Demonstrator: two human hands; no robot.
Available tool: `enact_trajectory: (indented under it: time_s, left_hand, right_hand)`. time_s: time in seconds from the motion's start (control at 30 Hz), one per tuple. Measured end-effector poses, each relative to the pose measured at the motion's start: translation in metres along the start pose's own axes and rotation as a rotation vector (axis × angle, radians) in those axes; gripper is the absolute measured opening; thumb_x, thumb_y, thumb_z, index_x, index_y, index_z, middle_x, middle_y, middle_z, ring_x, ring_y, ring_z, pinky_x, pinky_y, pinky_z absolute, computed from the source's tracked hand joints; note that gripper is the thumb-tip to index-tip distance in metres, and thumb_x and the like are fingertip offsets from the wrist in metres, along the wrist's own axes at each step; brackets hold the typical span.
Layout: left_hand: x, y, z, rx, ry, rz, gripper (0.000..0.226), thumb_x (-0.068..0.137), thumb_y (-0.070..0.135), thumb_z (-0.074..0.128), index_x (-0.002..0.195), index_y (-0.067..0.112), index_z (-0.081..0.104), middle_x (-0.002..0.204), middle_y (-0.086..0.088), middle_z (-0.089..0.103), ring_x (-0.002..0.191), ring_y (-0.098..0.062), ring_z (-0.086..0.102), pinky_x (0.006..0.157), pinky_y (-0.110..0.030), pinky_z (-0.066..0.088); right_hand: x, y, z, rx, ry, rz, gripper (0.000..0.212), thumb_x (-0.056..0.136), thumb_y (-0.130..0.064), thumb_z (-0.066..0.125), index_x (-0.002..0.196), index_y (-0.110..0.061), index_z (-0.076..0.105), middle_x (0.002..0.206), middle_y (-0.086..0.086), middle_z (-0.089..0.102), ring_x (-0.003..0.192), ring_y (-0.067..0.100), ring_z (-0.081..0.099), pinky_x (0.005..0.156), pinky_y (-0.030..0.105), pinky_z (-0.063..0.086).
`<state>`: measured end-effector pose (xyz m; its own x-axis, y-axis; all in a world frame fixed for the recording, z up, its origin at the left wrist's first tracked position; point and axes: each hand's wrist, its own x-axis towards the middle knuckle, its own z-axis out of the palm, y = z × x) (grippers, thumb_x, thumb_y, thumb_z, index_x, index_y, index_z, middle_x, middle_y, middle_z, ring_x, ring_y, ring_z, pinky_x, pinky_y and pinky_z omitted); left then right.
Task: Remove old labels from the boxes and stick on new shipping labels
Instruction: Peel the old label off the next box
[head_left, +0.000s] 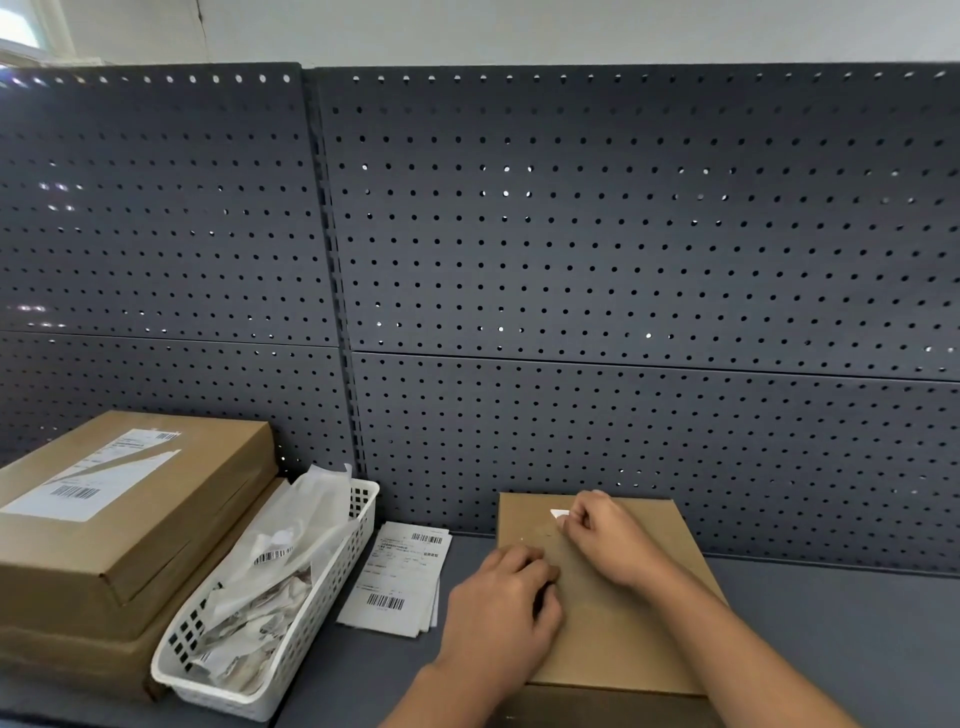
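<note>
Pinching narrow with the grip of the right hand (608, 535): thumb and forefinger closed on a small white scrap of label (560, 514), at the far left part of a box top. Resting the left hand (504, 597) on the near left part of the same top, fingers curled under and knuckles up; grip drawn in, but cannot tell whether on anything, with the fingertips hidden beneath the hand.

Under both, a plain brown cardboard box (623, 634), lying flat on the grey table (831, 649), far edge close to the pegboard (623, 234).

Just left of the cardboard box, flat on the table, a small stack of white shipping labels (400, 577) printed with barcodes. Further left, a white slotted basket (332, 597) set at an angle, holding crumpled peeled paper (270, 587), some with barcodes showing.

Left again, beside the basket, two larger brown boxes stacked: the upper box (171, 530) bearing a white barcode label (88, 483) crossed by a brown diagonal streak, the lower box (78, 660) jutting out beneath on the near side.

Behind it all, dark grey pegboard filling the far side from left to right.
</note>
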<state>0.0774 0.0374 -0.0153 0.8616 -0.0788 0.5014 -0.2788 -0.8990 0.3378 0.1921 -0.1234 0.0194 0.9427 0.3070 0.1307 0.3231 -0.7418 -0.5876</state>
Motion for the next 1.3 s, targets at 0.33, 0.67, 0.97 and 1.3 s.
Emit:
enact_trajectory:
  time_s: [0.33,0.67,0.97,1.3]
  left_hand:
    - [0.004,0.007,-0.005,0.082,-0.071,-0.009,0.030,0.093,0.048,0.043,0.106,0.036,0.068,0.111,0.021,0.060,0.105,-0.004,0.059,0.062,-0.031,0.056]
    - [0.031,0.042,-0.020,0.408,-0.499,0.004,0.063,0.105,0.062,0.017,0.160,0.031,0.026,0.145,-0.013,0.036,0.129,-0.033,0.038,0.103,-0.049,0.037]
    - [0.029,0.051,-0.021,0.462,-0.572,-0.053,0.063,0.105,0.061,0.011,0.162,0.032,0.018,0.151,-0.012,0.027,0.135,-0.032,0.029,0.107,-0.048,0.032]
    - [0.030,0.053,-0.023,0.501,-0.594,-0.047,0.062,0.106,0.059,0.011,0.162,0.032,0.014,0.147,-0.011,0.031,0.131,-0.030,0.034,0.102,-0.045,0.036]
  right_hand:
    - [-0.016,0.014,-0.018,0.569,0.225,0.192,0.021,0.091,-0.003,0.063,0.073,0.004,0.056,0.066,0.008,0.059,0.066,0.020,0.055,0.058,0.025,0.051]
    - [-0.025,0.018,-0.021,0.410,0.309,0.160,0.026,0.102,-0.031,0.055,0.081,-0.017,0.047,0.076,0.019,0.065,0.075,0.035,0.072,0.061,0.043,0.054]
    - [-0.039,0.025,-0.039,0.832,0.407,0.307,0.020,0.093,0.007,0.058,0.078,-0.003,0.050,0.075,0.024,0.060,0.082,0.037,0.072,0.075,0.054,0.064]
    - [-0.073,0.019,-0.073,0.874,0.723,0.233,0.019,0.089,0.006,0.061,0.078,0.005,0.046,0.066,0.011,0.054,0.061,0.024,0.070,0.069,0.049,0.060]
